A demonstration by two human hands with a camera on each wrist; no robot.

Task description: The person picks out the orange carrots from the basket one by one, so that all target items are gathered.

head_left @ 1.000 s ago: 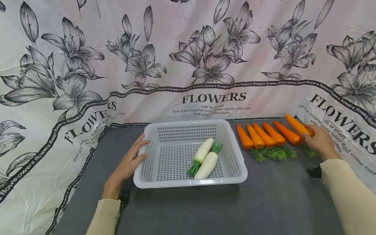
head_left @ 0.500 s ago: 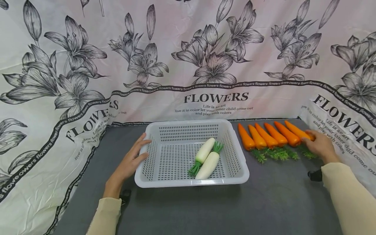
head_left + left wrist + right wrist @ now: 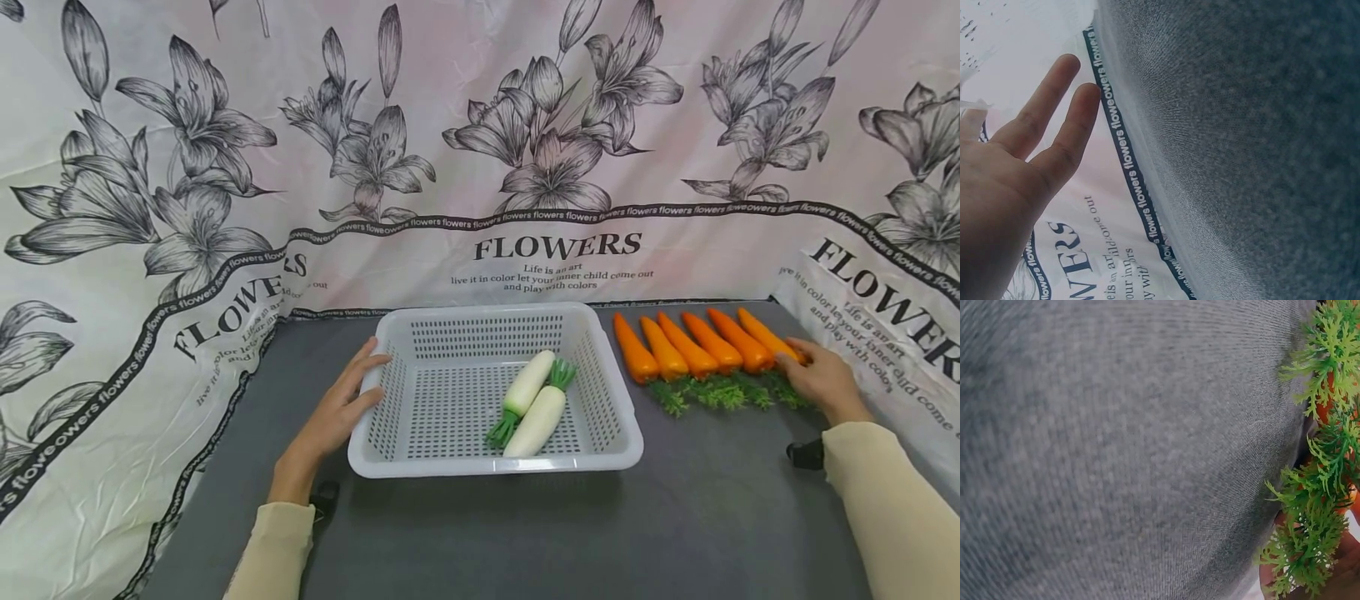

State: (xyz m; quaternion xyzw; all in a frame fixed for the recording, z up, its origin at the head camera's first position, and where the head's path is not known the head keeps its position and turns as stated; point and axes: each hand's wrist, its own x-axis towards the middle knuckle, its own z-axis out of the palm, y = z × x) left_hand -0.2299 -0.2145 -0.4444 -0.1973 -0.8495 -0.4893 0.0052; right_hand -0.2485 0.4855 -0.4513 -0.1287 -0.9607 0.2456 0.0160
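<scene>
In the head view, my left hand (image 3: 335, 412) lies against the left side of a white perforated plastic basket (image 3: 495, 467), fingertips at its rim. Its thumb and a finger look straight in the left wrist view. Two white radishes with green tops, one a white radish (image 3: 536, 425), lie side by side in the basket. Right of it, several orange carrots form a slanted row. My right hand (image 3: 825, 379) holds the thick end of the rightmost carrot (image 3: 761, 329) between thumb and fingers. Carrot greens (image 3: 1310, 550) partly cover this hand in the right wrist view.
A dark grey cloth (image 3: 480, 533) covers the table. White fabric with flower prints (image 3: 555, 250) stands behind and along both sides. The leftmost carrot (image 3: 633, 350) lies close to the basket's right wall. Leafy carrot tops (image 3: 723, 392) point toward the front.
My right hand has lowered the rightmost carrot and brought it in beside its neighbour, in line with the row. The left hand stays at the basket. The head view has shifted slightly.
</scene>
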